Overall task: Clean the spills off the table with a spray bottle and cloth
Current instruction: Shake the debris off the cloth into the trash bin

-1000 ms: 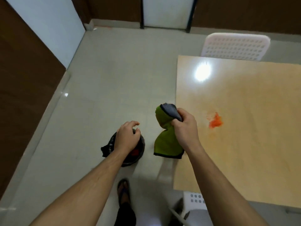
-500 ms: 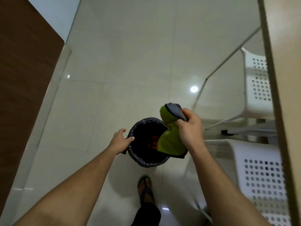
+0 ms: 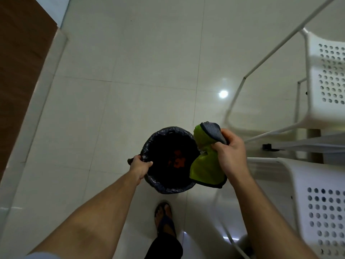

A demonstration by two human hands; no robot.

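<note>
The left hand (image 3: 140, 166) grips the left rim of the black bin (image 3: 169, 187) on the floor. Red bits lie inside the bin. Just right of the bin, the right hand (image 3: 230, 152) squeezes the green and grey cloth (image 3: 207, 169), which hangs over the bin's right edge.

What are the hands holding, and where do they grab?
The right hand grips the green cloth near its bunched top. The left hand pinches the bin at its rim.
</note>
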